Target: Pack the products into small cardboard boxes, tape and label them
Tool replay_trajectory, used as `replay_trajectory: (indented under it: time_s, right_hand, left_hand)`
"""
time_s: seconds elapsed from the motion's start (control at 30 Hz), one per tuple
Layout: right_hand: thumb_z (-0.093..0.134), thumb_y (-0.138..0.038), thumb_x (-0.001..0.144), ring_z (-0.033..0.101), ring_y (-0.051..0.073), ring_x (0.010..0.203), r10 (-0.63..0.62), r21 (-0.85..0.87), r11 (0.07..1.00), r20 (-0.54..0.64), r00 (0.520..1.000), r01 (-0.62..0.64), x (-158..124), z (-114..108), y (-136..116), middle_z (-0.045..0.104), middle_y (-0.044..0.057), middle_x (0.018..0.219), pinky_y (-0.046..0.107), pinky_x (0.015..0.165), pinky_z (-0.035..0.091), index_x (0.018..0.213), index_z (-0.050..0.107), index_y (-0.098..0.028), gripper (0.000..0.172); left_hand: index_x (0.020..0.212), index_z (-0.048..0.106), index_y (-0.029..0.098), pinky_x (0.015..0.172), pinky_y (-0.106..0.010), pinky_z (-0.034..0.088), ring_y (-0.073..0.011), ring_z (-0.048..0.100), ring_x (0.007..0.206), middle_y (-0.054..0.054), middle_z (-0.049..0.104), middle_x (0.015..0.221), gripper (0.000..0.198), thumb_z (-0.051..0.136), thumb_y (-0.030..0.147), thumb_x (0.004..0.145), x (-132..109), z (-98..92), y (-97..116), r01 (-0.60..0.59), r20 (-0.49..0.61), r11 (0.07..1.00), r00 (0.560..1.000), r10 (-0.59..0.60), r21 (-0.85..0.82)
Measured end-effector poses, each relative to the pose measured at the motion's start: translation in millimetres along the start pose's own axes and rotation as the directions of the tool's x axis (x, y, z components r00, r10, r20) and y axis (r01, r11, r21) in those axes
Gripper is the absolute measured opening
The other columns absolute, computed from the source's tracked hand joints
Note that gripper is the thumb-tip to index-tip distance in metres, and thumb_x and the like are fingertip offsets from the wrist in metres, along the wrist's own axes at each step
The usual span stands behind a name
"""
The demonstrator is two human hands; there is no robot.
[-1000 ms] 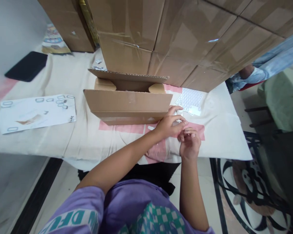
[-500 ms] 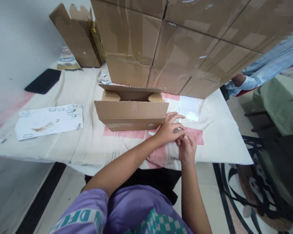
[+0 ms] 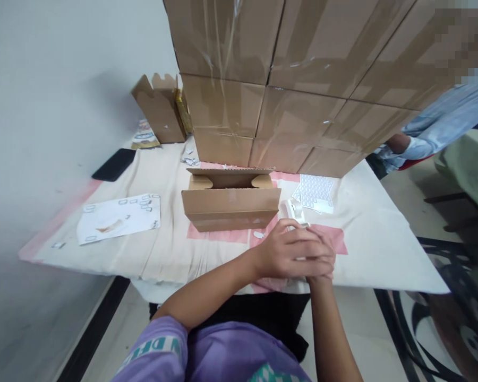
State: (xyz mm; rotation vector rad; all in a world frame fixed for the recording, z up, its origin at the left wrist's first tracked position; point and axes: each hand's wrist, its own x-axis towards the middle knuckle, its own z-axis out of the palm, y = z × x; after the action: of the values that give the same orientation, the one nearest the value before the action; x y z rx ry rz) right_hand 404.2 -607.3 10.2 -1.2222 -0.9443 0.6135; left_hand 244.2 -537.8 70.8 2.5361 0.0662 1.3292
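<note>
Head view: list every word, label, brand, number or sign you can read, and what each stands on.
"DF", as best it reads, on the purple sleeve; its other letters are unclear.
White paper at left: marks too small to read.
Patterned sheet at right: too small to read.
Packet by the wall: print blurred.

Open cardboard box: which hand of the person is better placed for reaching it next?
Left hand, I would judge: it is nearer the cardboard box, while the right hand is farther off and partly covered by the left one.
</note>
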Motion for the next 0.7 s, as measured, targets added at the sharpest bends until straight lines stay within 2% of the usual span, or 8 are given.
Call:
replay_trajectory:
  time_s: [0.07,0.13,0.23,0.33,0.43,0.5,0.63,0.7]
  right_hand:
    - [0.069,-0.037,0.088,0.061,0.022,0.085,-0.099,-0.091,0.991,0.008,0.995,0.099,6.8,10.2,-10.1,0.062,0.005,0.092,0.04,0.076,0.055,0.103,0.073,-0.024,0.02]
    - [0.069,-0.036,0.088,0.061,0.025,0.101,-0.24,-0.185,0.951,0.071,0.968,0.249,22.9,28.8,-25.7,0.061,0.007,0.11,0.042,0.085,0.055,0.113,0.07,-0.026,0.026]
    - [0.071,-0.036,0.088,0.05,0.031,0.131,-0.403,-0.264,0.845,0.256,0.879,0.464,59.9,68.6,-54.0,0.054,0.01,0.139,0.052,0.104,0.049,0.14,0.056,-0.032,0.055]
    - [0.073,-0.036,0.086,0.042,0.034,0.143,-0.401,-0.269,0.772,0.496,0.77,0.575,97.2,105.7,-72.8,0.049,0.01,0.152,0.06,0.116,0.038,0.153,0.043,-0.034,0.074]
    - [0.064,-0.032,0.095,0.051,0.032,0.136,-0.348,-0.169,0.779,0.684,0.641,0.604,122.9,124.1,-70.7,0.059,0.008,0.144,0.059,0.115,0.04,0.143,0.058,-0.033,0.049]
    - [0.057,-0.028,0.098,0.052,0.031,0.134,-0.326,-0.14,0.78,0.741,0.587,0.61,132.4,126.0,-61.0,0.064,0.006,0.139,0.06,0.114,0.04,0.132,0.068,-0.034,0.036]
    - [0.052,-0.024,0.1,0.045,0.03,0.139,-0.282,-0.122,0.808,0.779,0.56,0.576,134.5,122.4,-42.7,0.06,0.002,0.146,0.062,0.117,0.035,0.134,0.067,-0.037,0.04]
    - [0.049,-0.023,0.1,0.041,0.03,0.142,-0.266,-0.101,0.861,0.746,0.611,0.499,128.0,123.8,-37.5,0.054,0.003,0.15,0.061,0.12,0.032,0.141,0.061,-0.038,0.045]
  left_hand:
    - [0.097,0.074,0.034,0.099,-0.038,0.042,-0.0159,0.066,0.108,0.004,0.078,0.112,0.011,0.063,0.035,0.099,-4.2,-30.3,0.9,-0.07,-0.071,0.995,0.995,0.076,0.076]
    - [0.098,0.071,0.028,0.094,-0.037,0.044,-0.0169,0.067,0.105,0.0,0.078,0.113,0.015,0.058,0.036,0.101,-8.8,-63.7,-1.5,-0.029,-0.144,0.989,0.988,0.051,0.146]
    - [0.105,0.07,0.026,0.092,-0.039,0.046,-0.0197,0.067,0.104,-0.005,0.075,0.116,0.017,0.054,0.032,0.102,-13.5,-111.9,-13.4,0.126,-0.175,0.968,0.981,-0.089,0.215]
    - [0.113,0.071,0.025,0.097,-0.041,0.048,-0.022,0.065,0.111,-0.008,0.071,0.12,0.024,0.049,0.031,0.103,-12.2,-147.7,-38.9,0.267,-0.197,0.942,0.954,-0.227,0.204]
    - [0.112,0.072,0.022,0.103,-0.041,0.048,-0.022,0.063,0.116,-0.01,0.069,0.121,0.034,0.042,0.035,0.106,-3.8,-166.7,-73.2,0.435,-0.204,0.898,0.887,-0.414,0.07]
    - [0.105,0.074,0.021,0.102,-0.039,0.049,-0.0208,0.065,0.112,-0.009,0.07,0.115,0.033,0.046,0.038,0.105,5.4,-174.1,-93.1,0.529,-0.176,0.848,0.835,-0.522,-0.008]
    - [0.103,0.075,0.022,0.087,-0.032,0.053,-0.0183,0.07,0.095,-0.004,0.075,0.1,0.025,0.059,0.041,0.1,29.8,-192.2,-109.4,0.683,-0.007,0.72,0.725,-0.689,-0.121]
    - [0.102,0.075,0.023,0.087,-0.031,0.054,-0.0193,0.071,0.097,-0.003,0.076,0.1,0.023,0.062,0.042,0.098,40.8,-204.0,-108.7,0.728,0.118,0.674,0.685,-0.718,-0.126]
